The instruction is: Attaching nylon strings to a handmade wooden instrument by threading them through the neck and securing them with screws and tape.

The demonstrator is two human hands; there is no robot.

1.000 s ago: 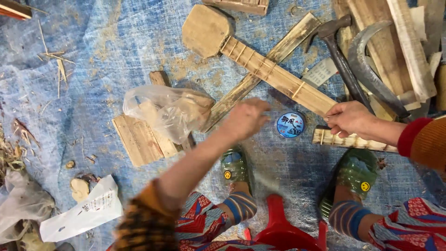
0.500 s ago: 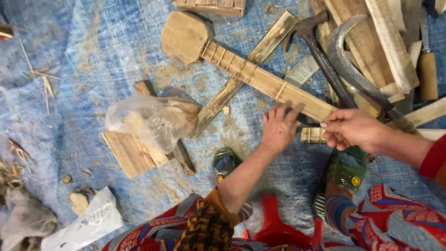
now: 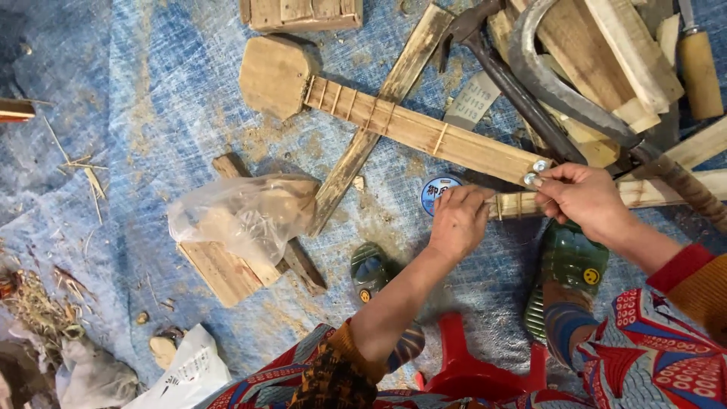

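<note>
**Both hands meet at the right end of a narrow wooden strip**

Head view: the pale narrow wooden strip [image 3: 575, 198] lies on the blue woven tarp [image 3: 151, 98], its long axis running left to right across the scene, tilted slightly up toward the right. The left hand [image 3: 458, 221] rests palm down over the strip's left end, fingers curled loosely; whether it actually clamps the wood I cannot tell. The right hand [image 3: 587, 198] sits just to the right of it, on the same strip, its thumb and forefinger pinched shut on small shiny metal pieces [image 3: 536, 172], which touch the end of the long flat wooden paddle-shaped board [image 3: 394, 125]. So the strip runs between and beneath the two grips, the left nearer its free end. A round blue tin lid [image 3: 437, 191] lies just left of the left hand. A dark-handled hammer [image 3: 507, 76] and a curved grey metal blade [image 3: 560, 83] lie farther off.
</note>
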